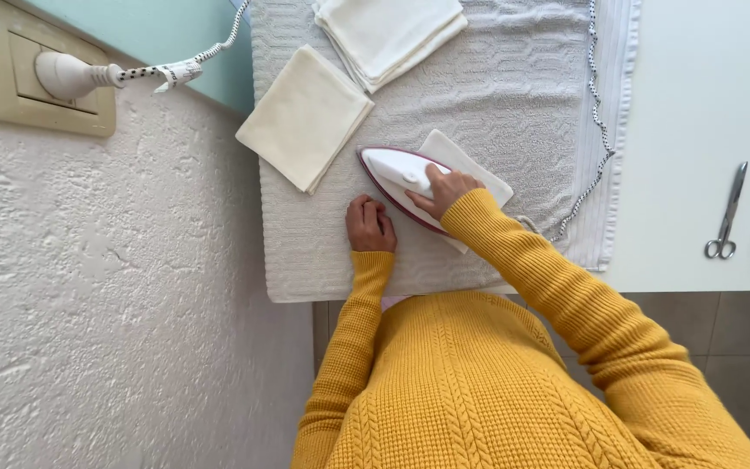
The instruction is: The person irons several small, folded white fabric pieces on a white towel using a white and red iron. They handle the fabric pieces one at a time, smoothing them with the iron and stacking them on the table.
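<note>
Head view looks down on our wide grey ribbed towel spread over the white tabletop, which carries everything we are working with. On it, near the far edge, lies a stack of folded cream cloths, and just left of that a single folded cream square cloth. Our right hand wraps its fingers around the handle of the white iron with maroon edge, which rests on a small white folded cloth. Our left hand, fingers curled narrow, presses the towel just beside the iron. Steel scissors lie well apart, right.
</note>
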